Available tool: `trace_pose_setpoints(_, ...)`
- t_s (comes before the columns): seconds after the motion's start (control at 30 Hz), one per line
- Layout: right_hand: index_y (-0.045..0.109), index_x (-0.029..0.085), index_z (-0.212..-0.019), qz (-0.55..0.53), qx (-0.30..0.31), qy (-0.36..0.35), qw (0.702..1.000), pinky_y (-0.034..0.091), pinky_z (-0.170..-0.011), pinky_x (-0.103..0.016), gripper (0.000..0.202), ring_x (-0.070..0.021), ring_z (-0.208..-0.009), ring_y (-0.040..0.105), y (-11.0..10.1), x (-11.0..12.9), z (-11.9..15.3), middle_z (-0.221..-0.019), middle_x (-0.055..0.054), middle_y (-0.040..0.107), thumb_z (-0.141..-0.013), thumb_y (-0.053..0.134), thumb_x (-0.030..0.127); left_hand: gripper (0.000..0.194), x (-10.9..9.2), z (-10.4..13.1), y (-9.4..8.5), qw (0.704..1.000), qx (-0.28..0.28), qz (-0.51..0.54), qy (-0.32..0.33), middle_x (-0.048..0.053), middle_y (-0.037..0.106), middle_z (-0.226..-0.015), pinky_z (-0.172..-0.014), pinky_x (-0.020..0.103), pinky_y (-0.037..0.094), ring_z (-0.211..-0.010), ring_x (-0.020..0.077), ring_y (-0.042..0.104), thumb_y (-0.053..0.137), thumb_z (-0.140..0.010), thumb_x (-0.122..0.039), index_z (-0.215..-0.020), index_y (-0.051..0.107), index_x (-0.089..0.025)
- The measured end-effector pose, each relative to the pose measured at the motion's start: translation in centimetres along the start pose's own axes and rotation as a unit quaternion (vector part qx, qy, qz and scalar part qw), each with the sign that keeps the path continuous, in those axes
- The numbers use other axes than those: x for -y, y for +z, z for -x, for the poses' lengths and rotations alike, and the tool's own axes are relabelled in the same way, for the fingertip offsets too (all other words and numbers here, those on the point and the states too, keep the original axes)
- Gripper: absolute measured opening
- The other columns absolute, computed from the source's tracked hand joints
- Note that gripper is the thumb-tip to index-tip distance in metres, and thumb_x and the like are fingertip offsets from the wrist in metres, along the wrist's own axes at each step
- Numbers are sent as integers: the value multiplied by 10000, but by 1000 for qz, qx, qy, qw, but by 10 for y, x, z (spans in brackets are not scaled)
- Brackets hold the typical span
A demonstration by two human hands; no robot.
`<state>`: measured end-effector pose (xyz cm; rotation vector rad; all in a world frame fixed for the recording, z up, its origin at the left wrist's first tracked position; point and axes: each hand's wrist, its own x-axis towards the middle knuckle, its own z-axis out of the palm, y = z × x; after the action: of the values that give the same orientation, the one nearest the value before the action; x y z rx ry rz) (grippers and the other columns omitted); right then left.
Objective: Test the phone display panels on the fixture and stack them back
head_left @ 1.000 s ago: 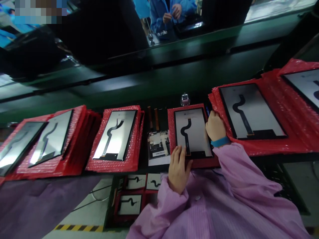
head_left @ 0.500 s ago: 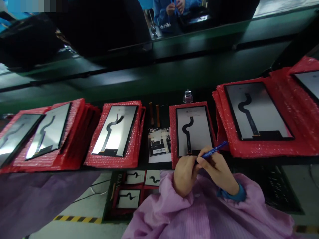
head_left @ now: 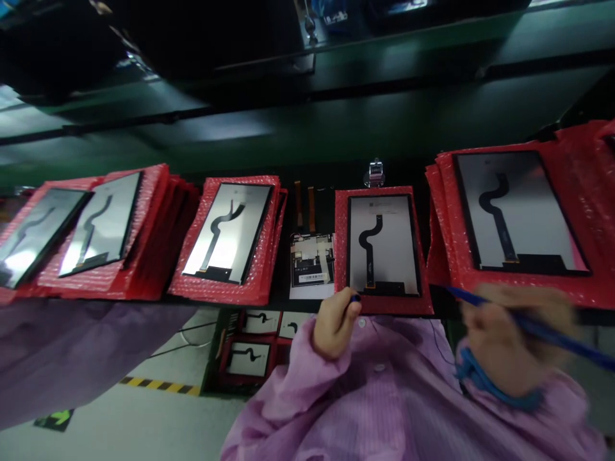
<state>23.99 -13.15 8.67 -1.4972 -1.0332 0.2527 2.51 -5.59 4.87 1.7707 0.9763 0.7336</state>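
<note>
My left hand (head_left: 334, 325) is closed at the bench's front edge, by the lower left corner of the middle screen panel (head_left: 396, 246). A small dark blue pen cap (head_left: 355, 298) pokes out of its fingers. Off to the right, my right hand (head_left: 514, 339), smeared by motion, grips a blue pen (head_left: 583, 349) whose narrow end points left toward the bench. The middle panel lies back side up, with a curved black flex cable (head_left: 369, 253) on it, over a red bubble-wrap sleeve (head_left: 341, 224).
More panels lie on red sleeve stacks: a left panel (head_left: 230, 230) and a right panel (head_left: 519, 211). Between stacks are a printed photo sheet (head_left: 311, 262) and two flex strips (head_left: 312, 210). A metal counter (head_left: 375, 173) stands behind. Another person's sleeve (head_left: 86, 352) is at left.
My hands were together around the pen and are now apart. The pen has moved right with my right hand, while the cap stays in my left. The view has shifted slightly.
</note>
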Motion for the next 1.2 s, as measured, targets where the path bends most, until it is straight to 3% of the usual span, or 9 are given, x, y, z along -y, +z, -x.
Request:
trace_pose_setpoints(0.07, 573, 224, -841, 3, 48, 11, 999, 469, -555, -253, 151, -112, -619, 567, 21, -15, -6, -783, 17, 585, -879, 685, 317, 525, 19, -9, 13, 993, -67, -80, 53, 20, 551, -640, -579, 282, 344, -583, 153, 491, 330, -1022, -600, -805, 594, -202)
trace_pose_setpoints(0.13, 543, 213, -830, -16, 139, 52, 989, 443, -518, -221, 156, -94, -574, 543, 43, -30, -8, -714, 39, 554, -905, 630, 318, 502, 31, -16, 23, 977, -93, -159, 104, 36, 590, -647, -575, 286, 355, -582, 163, 535, 314, -1041, -545, -803, 601, -208)
trace_pose_setpoints(0.2, 497, 216, -777, -16, 178, 75, 981, 408, -491, -205, 211, -80, -512, 490, 59, -42, -7, -620, 65, 492, -918, 599, 335, 474, 37, -20, 29, 955, -113, -227, 157, 40, 618, -651, -570, 284, 375, -578, 165, 566, 297, -1063, -464, -813, 606, -205)
trace_pose_setpoints(0.33, 441, 220, -662, 32, 149, 53, 987, 372, -489, -207, 326, -72, -468, 443, 68, -52, -2, -538, 73, 448, -926, 590, 341, 404, 40, -19, 31, 925, -149, -276, 214, 34, 629, -639, -561, 286, 402, -570, 167, 583, 313, -1073, -347, -844, 603, -184)
trace_pose_setpoints(0.83, 417, 209, -619, 33, 157, 19, 987, 331, -459, -192, 344, -50, -444, 376, 68, -51, -2, -524, 84, 396, -907, 594, 270, 351, 37, -19, 34, 908, -158, -311, 233, 41, 646, -646, -556, 294, 422, -564, 169, 587, 345, -1064, -304, -858, 597, -172)
trace_pose_setpoints(0.97, 464, 205, -642, -14, 111, 40, 993, 378, -464, -194, 311, -57, -460, 443, 59, -43, 5, -568, 67, 457, -912, 612, 250, 357, 36, -19, 34, 904, -160, -321, 234, 35, 632, -628, -547, 289, 409, -551, 167, 573, 338, -1067, -306, -845, 587, -178)
trace_pose_setpoints(1.07, 628, 217, -855, -113, 75, 39, 990, 439, -467, -230, 123, -104, -535, 580, 33, -26, 5, -703, 17, 597, -953, 566, 256, 344, 38, -19, 34, 905, -156, -319, 236, 29, 616, -620, -550, 283, 402, -546, 163, 561, 341, -1066, -295, -841, 574, -180)
trace_pose_setpoints(1.13, 698, 218, -999, -131, 45, -50, 989, 493, -514, -286, 144, -153, -619, 642, 10, -16, -5, -759, -21, 644, -939, 572, 249, 316, 39, -18, 33, 905, -153, -315, 240, 28, 622, -636, -552, 279, 398, -551, 160, 563, 358, -1061, -280, -848, 570, -180)
trace_pose_setpoints(1.2, 723, 204, -918, -73, -33, -159, 984, 518, -595, -332, 88, -177, -670, 656, -15, -14, -23, -727, -27, 646, -851, 668, 218, 293, 40, -18, 33, 904, -153, -315, 245, 24, 619, -641, -552, 278, 394, -551, 160, 564, 372, -1056, -269, -856, 567, -181)
